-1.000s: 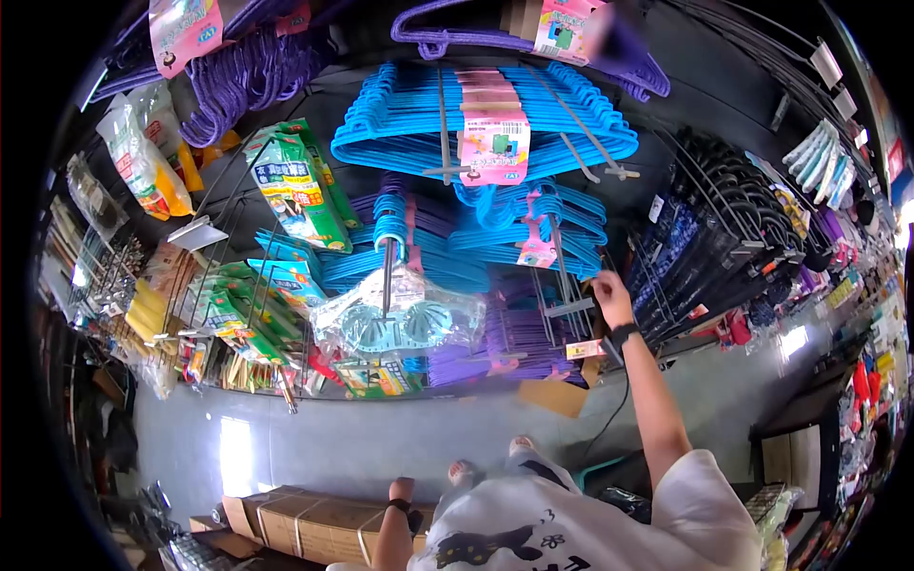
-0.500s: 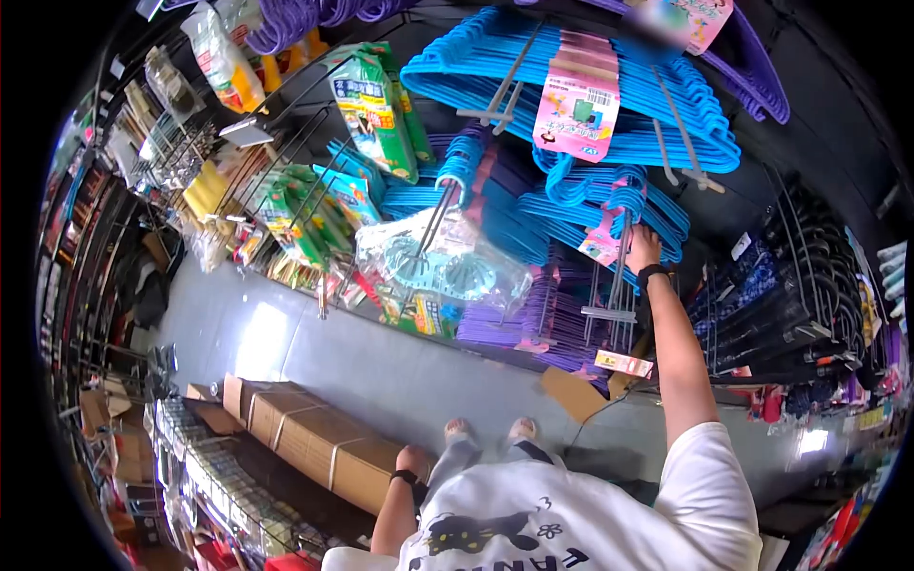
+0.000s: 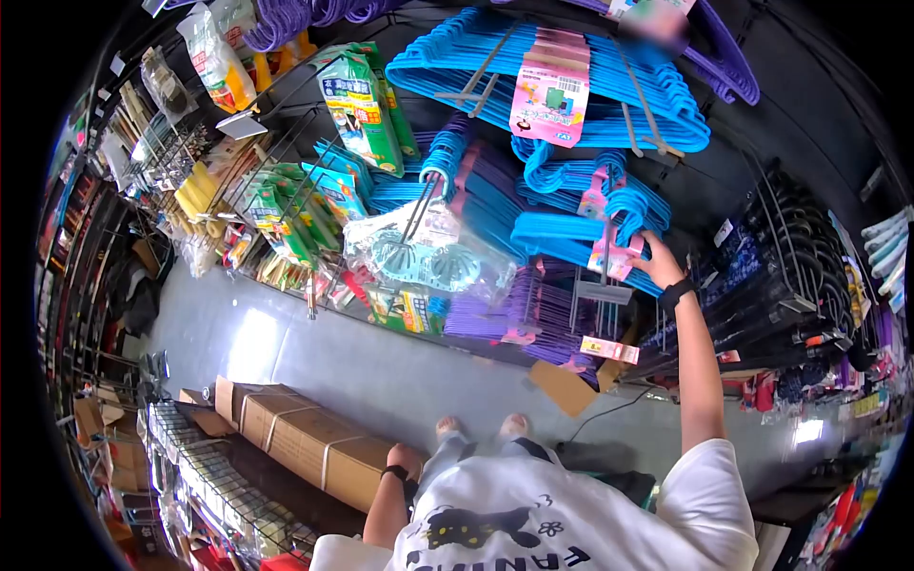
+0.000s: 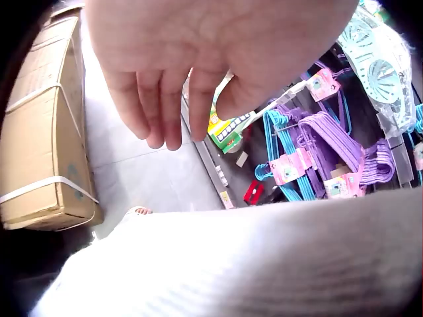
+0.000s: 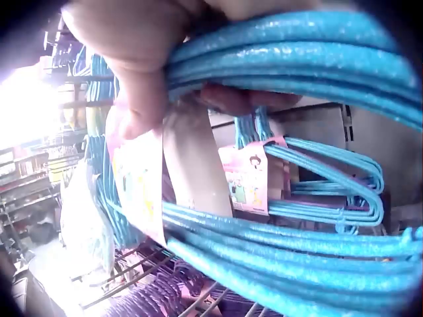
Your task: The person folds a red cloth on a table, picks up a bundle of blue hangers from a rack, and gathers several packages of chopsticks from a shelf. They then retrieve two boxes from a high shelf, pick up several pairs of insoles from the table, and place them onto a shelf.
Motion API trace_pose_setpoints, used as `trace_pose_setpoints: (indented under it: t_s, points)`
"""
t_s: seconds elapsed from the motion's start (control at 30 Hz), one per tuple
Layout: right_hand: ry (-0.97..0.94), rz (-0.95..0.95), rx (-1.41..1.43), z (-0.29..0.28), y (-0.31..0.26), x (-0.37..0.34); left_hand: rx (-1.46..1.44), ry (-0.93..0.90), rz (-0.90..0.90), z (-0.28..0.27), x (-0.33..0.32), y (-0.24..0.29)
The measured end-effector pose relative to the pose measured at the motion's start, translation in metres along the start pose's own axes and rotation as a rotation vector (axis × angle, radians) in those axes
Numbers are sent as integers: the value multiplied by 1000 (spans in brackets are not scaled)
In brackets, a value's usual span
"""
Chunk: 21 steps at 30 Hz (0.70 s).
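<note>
In our right grip we hold a bundle of blue hangers, thumb and fingers curled round its upper bars, as the right wrist view shows. The bundle is right of the scene's middle, at the display rack, its pink label just left of the fingers. We cannot tell whether it hangs free of the metal prongs there. More blue hangers, also with a pink label, are right behind it, and a larger blue stack hangs farther off.

Our left grip hangs low on the near side, beside the leg, its fingers loosely spread and holding nothing. To its left a long brown carton, bound with pale straps, lies on the grey floor.

Left of the bundle we see a clear bag with pale-blue plastic pieces, and beyond it green packets. Purple hangers are stacked on the nearer side, close to a small price card. Dark goods with curved handles hang on the right.
</note>
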State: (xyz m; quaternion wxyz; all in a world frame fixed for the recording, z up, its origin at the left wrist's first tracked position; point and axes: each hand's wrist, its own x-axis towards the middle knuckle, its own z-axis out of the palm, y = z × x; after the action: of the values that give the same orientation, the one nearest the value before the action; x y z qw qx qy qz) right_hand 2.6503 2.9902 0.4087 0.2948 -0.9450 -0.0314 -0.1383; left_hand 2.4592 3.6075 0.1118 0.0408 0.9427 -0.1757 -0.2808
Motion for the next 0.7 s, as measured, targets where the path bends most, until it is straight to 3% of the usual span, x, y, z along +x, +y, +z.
trace_pose_setpoints:
  t_s: [0.07,0.13,0.33,0.57,0.67,0.7]
  points:
    - [-53,-8,-53,-1,-3,-18,-89,29,-21,-1,11,-5]
    - [-87,63,-119,-7,-20,-38,-555,88,-186,28,36,-26]
    - [51,126,-105,-32,-67,-91,-503,185,-71,-7,57,-19]
    - [-22,140,-167,-49,-122,-152,-580,89,-26,-18,79,-12]
    - [-42,218,-113,-48,-155,-182,-44,182,348,-34,89,0]
    - [-18,233,-88,-46,-169,-190,-260,153,356,-47,90,8]
